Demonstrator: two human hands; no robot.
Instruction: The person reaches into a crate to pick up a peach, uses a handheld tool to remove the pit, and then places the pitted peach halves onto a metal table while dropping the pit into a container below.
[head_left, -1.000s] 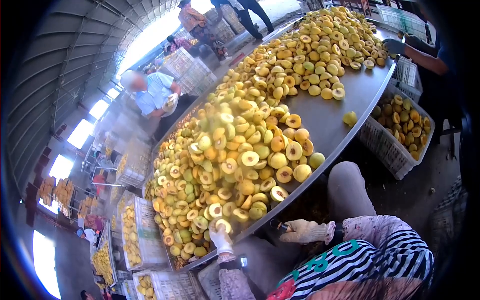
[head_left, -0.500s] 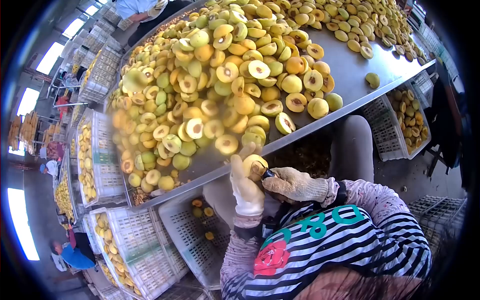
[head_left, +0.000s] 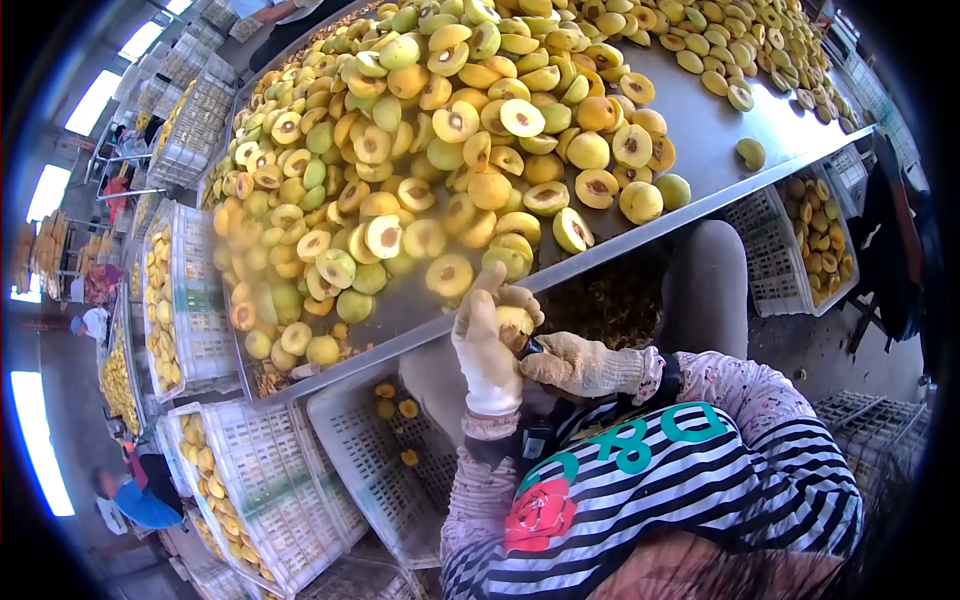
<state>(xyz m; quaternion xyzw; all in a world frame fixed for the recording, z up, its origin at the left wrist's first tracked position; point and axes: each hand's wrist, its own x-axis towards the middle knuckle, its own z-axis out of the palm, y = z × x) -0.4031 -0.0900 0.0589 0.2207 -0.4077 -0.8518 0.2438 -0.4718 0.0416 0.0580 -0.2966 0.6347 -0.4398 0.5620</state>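
Note:
My left hand (head_left: 487,345), in a pale glove, is closed around a yellow peach half (head_left: 514,319) just off the table's near edge. My right hand (head_left: 585,366), in a knitted work glove, grips a small tool with a black handle (head_left: 531,347). Its tip meets the peach half, and the exact shape of its working end is hidden. Beyond my hands, a large heap of cut peaches (head_left: 383,237) covers the metal table, many with brown pit cavities facing up.
The table's raised metal rim (head_left: 640,240) runs just past my hands. Below left stands a white crate (head_left: 345,440) holding a few peach pieces. Crates full of peaches (head_left: 265,490) line the left, another crate (head_left: 775,265) stands right. Other people are at the far left and top.
My left fingers have curled further over the peach half, covering more of it. Both hands stay together in nearly the same place, with the tool still against the fruit. The view has shifted slightly.

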